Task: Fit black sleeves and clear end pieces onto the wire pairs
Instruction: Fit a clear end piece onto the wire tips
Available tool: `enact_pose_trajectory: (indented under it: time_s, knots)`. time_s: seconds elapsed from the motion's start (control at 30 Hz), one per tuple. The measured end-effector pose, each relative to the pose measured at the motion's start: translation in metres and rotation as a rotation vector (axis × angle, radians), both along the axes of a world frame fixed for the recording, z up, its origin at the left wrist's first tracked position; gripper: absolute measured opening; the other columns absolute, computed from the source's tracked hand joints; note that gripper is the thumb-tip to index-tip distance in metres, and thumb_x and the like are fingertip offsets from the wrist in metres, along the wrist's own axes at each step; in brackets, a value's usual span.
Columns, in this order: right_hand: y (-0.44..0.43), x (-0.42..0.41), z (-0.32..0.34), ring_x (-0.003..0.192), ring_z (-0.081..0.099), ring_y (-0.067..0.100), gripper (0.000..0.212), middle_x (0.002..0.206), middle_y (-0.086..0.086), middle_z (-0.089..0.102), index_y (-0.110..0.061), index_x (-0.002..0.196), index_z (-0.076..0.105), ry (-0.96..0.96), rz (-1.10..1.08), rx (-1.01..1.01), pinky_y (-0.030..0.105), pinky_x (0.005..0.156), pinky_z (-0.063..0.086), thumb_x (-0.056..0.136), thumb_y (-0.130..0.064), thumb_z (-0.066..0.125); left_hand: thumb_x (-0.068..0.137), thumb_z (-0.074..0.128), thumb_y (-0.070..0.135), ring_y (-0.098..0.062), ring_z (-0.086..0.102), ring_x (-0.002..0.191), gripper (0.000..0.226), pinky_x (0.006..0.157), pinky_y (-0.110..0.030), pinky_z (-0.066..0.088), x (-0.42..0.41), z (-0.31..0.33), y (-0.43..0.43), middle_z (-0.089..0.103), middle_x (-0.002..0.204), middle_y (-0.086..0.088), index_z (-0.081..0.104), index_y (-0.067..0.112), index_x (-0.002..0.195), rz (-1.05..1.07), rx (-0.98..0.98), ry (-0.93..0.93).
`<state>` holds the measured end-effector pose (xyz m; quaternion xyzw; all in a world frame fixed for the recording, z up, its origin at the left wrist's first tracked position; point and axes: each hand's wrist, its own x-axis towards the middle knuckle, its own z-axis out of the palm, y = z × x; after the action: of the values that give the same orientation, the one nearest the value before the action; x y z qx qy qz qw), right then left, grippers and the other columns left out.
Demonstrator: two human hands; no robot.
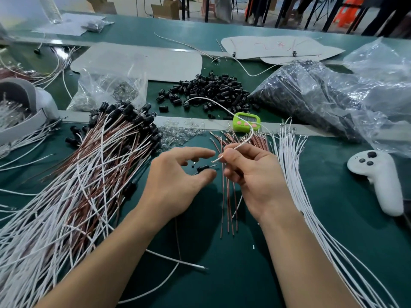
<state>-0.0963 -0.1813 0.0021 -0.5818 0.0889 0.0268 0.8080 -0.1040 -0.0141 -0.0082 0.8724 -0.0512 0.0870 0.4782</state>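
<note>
My right hand [251, 174] pinches a white wire [217, 160] between thumb and forefinger. The wire's bare end pokes out toward nine o'clock, and the rest arcs away to twelve o'clock, over the green timer [245, 121], and ends in the heap of loose black sleeves [211, 90]. My other fingers on that hand are curled in underneath.

My left hand [178, 176] sits just beside it at nine o'clock, with its fingers spread wide and relaxed and the thumb and forefinger well apart. A single black sleeve [202, 168] lies in the gap between them, close to the thumb tip. I cannot tell whether the thumb touches it.

A few brown wires [229, 207] run from under my right hand toward six o'clock on the green table [222, 274]. I cannot tell whether I hold them.

From my hands, the small mound of clear end pieces [180, 132] is at eleven o'clock. The big tangle of finished pairs [106, 152], brown and white wires capped in black, fills nine o'clock. A fan of loose white wires [295, 174] runs from one o'clock down to five. A white controller [378, 176] lies at three o'clock, and a plastic bag of black parts [311, 96] at two.
</note>
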Motion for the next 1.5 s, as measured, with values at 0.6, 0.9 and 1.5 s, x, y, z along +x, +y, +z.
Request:
enact_pose_trajectory:
  time_s: [0.6, 0.9, 1.5]
  knots:
    - [0.008, -0.002, -0.008, 0.051, 0.069, 0.022, 0.016, 0.062, 0.008, 0.072, -0.022, 0.072, 0.079, -0.215, -0.112, -0.319, 0.023, 0.046, 0.048, 0.079, -0.007, 0.08, 0.074, 0.088, 0.018, -0.004, 0.061, 0.078, 0.019, 0.074, -0.023, 0.048, 0.001, 0.001, 0.001, 0.066, 0.074, 0.024, 0.078, 0.033, 0.076, 0.052, 0.141, -0.303]
    - [0.006, -0.004, -0.006, 0.049, 0.064, 0.02, 0.02, 0.065, 0.011, 0.071, -0.01, 0.071, 0.075, -0.158, -0.089, -0.178, 0.022, 0.046, 0.046, 0.086, 0.003, 0.076, 0.08, 0.08, 0.016, -0.013, 0.064, 0.069, 0.006, 0.074, -0.037, 0.047, 0.004, -0.003, 0.003, 0.077, 0.078, 0.01, 0.08, 0.018, 0.075, -0.001, 0.333, -0.656]
    - [0.018, -0.006, -0.011, 0.06, 0.075, 0.021, 0.029, 0.067, 0.008, 0.074, -0.016, 0.073, 0.075, -0.255, -0.103, -0.152, 0.023, 0.056, 0.058, 0.087, 0.01, 0.073, 0.057, 0.067, 0.032, -0.002, 0.034, 0.038, 0.007, 0.038, -0.017, 0.029, 0.013, 0.002, -0.012, 0.049, 0.039, 0.013, 0.07, 0.026, 0.054, 0.213, -0.276, 0.115]
